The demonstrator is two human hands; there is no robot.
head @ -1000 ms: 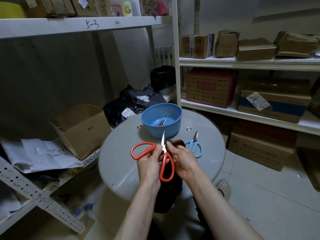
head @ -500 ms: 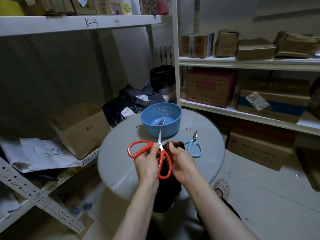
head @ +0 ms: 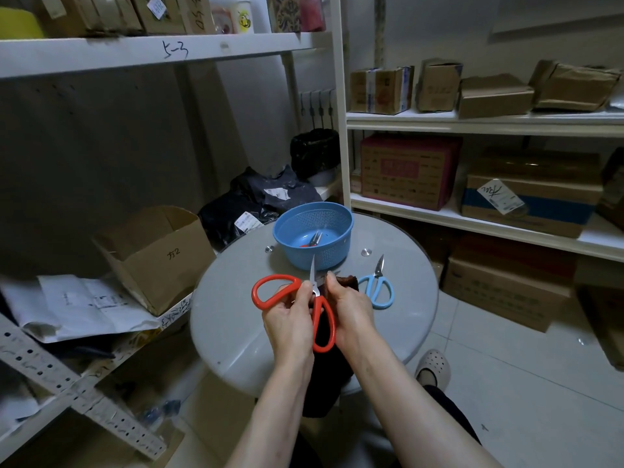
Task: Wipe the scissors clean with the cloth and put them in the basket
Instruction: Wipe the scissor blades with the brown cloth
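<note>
Over the round grey table [head: 229, 309] my left hand [head: 287, 319] grips the red-handled scissors [head: 270, 292] near their pivot, blades spread and one blade pointing up. My right hand [head: 351, 312] holds a dark cloth [head: 346, 282] folded round the other blade; the rest of the cloth hangs down between my forearms. A blue basket [head: 314, 233] stands at the table's far side with a pair of scissors inside. Small blue-handled scissors [head: 378, 287] lie on the table right of my hands.
White shelving with cardboard boxes [head: 410, 170] fills the right and back. An open carton [head: 155, 255] and papers sit on the low shelf at left, dark bags [head: 256, 204] behind the table. My foot in a pale clog [head: 434, 366] rests on the tiled floor.
Both hands with the red scissors and cloth have shifted slightly left and away. The right hand has slid the cloth along the blade toward the pivot.
</note>
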